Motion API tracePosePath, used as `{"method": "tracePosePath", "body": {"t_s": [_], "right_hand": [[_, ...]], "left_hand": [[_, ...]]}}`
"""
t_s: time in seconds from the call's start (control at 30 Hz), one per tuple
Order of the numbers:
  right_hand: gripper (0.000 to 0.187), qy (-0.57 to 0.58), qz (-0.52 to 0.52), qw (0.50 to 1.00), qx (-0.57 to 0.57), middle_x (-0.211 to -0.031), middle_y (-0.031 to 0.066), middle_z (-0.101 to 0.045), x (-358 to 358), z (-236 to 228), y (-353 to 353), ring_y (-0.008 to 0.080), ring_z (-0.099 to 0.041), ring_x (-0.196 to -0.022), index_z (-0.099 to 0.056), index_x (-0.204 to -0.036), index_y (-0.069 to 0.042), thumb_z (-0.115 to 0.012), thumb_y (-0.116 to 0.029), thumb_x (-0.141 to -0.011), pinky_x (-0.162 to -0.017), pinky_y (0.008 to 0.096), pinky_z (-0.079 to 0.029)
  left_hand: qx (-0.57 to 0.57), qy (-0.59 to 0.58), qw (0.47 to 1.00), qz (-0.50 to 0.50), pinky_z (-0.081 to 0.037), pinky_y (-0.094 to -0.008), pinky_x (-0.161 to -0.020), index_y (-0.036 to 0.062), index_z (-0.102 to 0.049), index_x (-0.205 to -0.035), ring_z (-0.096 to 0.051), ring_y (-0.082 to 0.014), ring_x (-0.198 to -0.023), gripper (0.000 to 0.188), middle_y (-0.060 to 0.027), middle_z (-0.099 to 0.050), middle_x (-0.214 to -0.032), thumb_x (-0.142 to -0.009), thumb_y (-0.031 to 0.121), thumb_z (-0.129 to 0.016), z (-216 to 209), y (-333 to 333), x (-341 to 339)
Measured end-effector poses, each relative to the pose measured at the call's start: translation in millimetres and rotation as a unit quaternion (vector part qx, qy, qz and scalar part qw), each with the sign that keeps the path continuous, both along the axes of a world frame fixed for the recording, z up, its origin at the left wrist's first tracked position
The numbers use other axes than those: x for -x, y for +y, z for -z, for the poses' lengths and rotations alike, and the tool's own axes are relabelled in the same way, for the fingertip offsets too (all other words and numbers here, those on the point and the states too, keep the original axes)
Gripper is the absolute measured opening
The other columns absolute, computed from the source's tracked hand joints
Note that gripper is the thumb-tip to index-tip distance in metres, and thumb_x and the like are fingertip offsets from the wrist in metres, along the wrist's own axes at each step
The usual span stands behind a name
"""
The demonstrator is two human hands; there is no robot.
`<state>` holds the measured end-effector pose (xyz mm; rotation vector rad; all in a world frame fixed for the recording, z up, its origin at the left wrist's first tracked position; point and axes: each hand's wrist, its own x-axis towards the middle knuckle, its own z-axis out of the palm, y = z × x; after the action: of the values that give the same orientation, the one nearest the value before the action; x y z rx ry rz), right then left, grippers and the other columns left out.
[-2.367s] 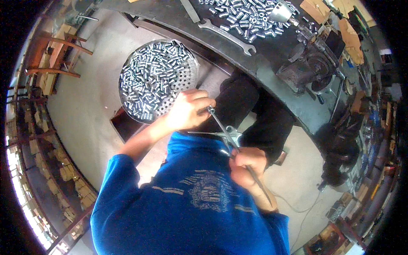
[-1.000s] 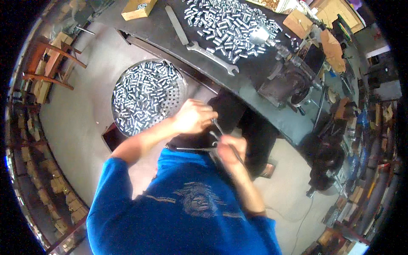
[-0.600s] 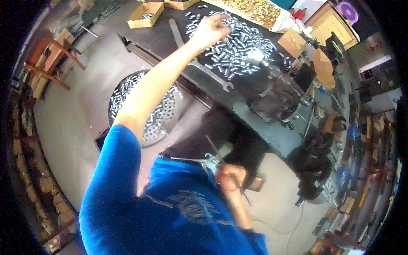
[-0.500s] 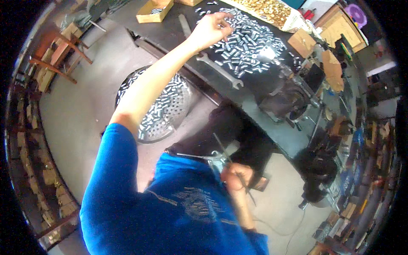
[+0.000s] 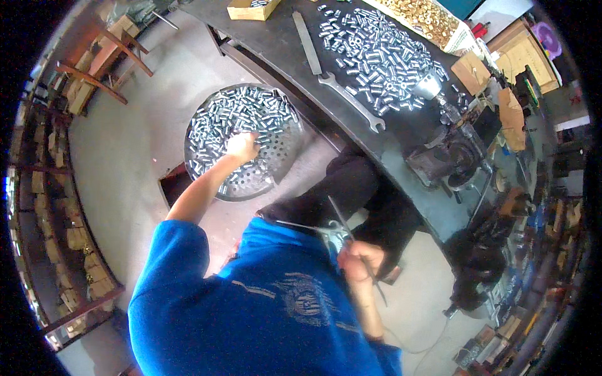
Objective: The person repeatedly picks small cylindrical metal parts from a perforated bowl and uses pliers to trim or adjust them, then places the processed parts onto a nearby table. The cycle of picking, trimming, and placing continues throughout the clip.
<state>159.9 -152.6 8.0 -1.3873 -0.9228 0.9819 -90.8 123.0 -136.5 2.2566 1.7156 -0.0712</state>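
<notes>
My left hand [image 5: 243, 148] is down in a round perforated metal pan [image 5: 290, 139], its fingers closed among small shiny metal cylinders [image 5: 213, 118]. What they grip, if anything, is hidden. Close to my body, my right hand [image 5: 361, 261] is closed around a long thin dark rod [image 5: 339, 213], which sticks out above and below the fist. A silver metal piece [image 5: 332, 235] with a curved end and a thin arm pointing left shows beside that fist; how it is held cannot be made out.
A dark workbench [image 5: 342, 116] carries a heap of metal cylinders [image 5: 376, 59], an open-ended wrench [image 5: 352, 102], a flat metal bar [image 5: 306, 42] and a vise [image 5: 448, 156]. Brass-coloured parts [image 5: 426, 22] lie at its far side. A wooden stool [image 5: 103, 62] stands left, near shelves [image 5: 59, 250].
My left hand has moved from the heap on the bench back and down into the pan. The right hand keeps its grip on the rod. The view has shifted slightly.
</notes>
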Motion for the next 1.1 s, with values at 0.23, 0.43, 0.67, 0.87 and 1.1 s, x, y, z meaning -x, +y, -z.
{"method": "tracePosePath", "body": {"t_s": [0.23, 0.43, 0.67, 0.87, 1.1], "right_hand": [[0.029, -0.001, -0.026, 1.000, -0.001, -0.048, -0.0017, -0.031, -1.3, 1.3, -1.3, 0.0073, -0.028, -0.046, -0.030, -0.050, -0.006, -0.054, 0.005, -0.062, -0.044, 0.0235, -0.024], [0.029, 0.009, -0.019, 1.000, 0.001, -0.049, -0.0021, -0.030, 0.6, 0.8, -0.4, 0.0066, -0.028, -0.047, -0.030, -0.050, -0.006, -0.054, 0.006, -0.062, -0.044, 0.0230, -0.024], [0.029, -0.003, -0.032, 0.999, -0.011, -0.049, -0.0016, -0.027, -1.3, 7.2, -2.0, 0.0070, -0.025, -0.047, -0.029, -0.050, -0.006, -0.053, 0.006, -0.061, -0.043, 0.0247, -0.021], [0.030, -0.005, 0.002, 1.000, 0.003, -0.049, -0.0009, -0.026, -1.4, 5.7, -2.6, 0.0079, -0.025, -0.046, -0.028, -0.050, -0.006, -0.053, 0.006, -0.061, -0.043, 0.0251, -0.020], [0.030, -0.029, -0.060, 0.997, -0.045, -0.048, -0.0005, -0.032, 2.9, -12.7, 10.7, 0.0088, -0.031, -0.044, -0.031, -0.051, -0.005, -0.058, -0.004, -0.065, -0.042, 0.0253, -0.024]], "left_hand": [[-0.011, -0.010, 1.000, 0.004, -0.049, -0.0410, -0.073, 0.0129, -0.061, -0.097, -0.062, -0.0313, -0.083, 0.027, -0.0151, -0.063, -0.086, -0.073, 0.026, -0.060, 19.0, -2.2, 5.0], [0.014, -0.069, 0.996, -0.047, -0.048, -0.0416, -0.071, 0.0100, -0.059, -0.086, -0.062, -0.0320, -0.081, 0.021, -0.0144, -0.063, -0.083, -0.075, 0.029, -0.060, 34.7, 4.4, 23.1], [-0.012, -0.015, 1.000, -0.011, -0.049, -0.0412, -0.064, 0.0114, -0.058, -0.082, -0.062, -0.0320, -0.071, 0.018, -0.0144, -0.062, -0.072, -0.067, 0.021, -0.060, 24.9, 2.3, 14.3], [0.259, -0.471, 0.832, -0.139, -0.052, -0.0292, -0.058, -0.0037, -0.056, -0.099, -0.064, -0.0200, -0.063, 0.026, -0.0120, -0.060, -0.067, -0.078, 0.012, -0.054, -25.6, -4.8, 5.0], [0.386, -0.591, 0.704, -0.079, -0.052, -0.0313, -0.067, -0.0023, -0.051, -0.086, -0.064, -0.0248, -0.075, 0.013, -0.0169, -0.062, -0.078, -0.080, 0.009, -0.055, -91.4, -71.7, -41.9]]}}
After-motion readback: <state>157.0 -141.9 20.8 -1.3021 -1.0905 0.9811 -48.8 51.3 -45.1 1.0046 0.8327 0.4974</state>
